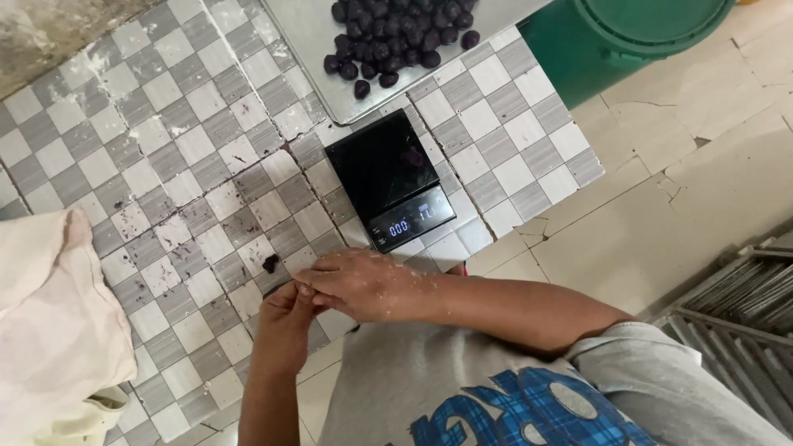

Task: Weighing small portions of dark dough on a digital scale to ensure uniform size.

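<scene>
My right hand [363, 285] lies flat across the palm of my left hand [285, 318] at the front edge of the checkered tile counter [190, 157]. The two hands are pressed together, and whatever is between them is hidden. Both are dusted with pale flecks. A small dark purple lump [270, 263] sits on the tiles just left of my fingers. Right behind my hands stands a black digital scale [388, 177] with a lit display and a bare platform. Further back, a metal tray [310, 49] holds several dark purple balls [396, 37].
A pale cloth [58, 322] is bunched at the counter's left edge. A green tub [628, 37] stands on the cracked floor tiles at the upper right. Metal racks [743, 306] lie at the right. Dark smears spot the tiles.
</scene>
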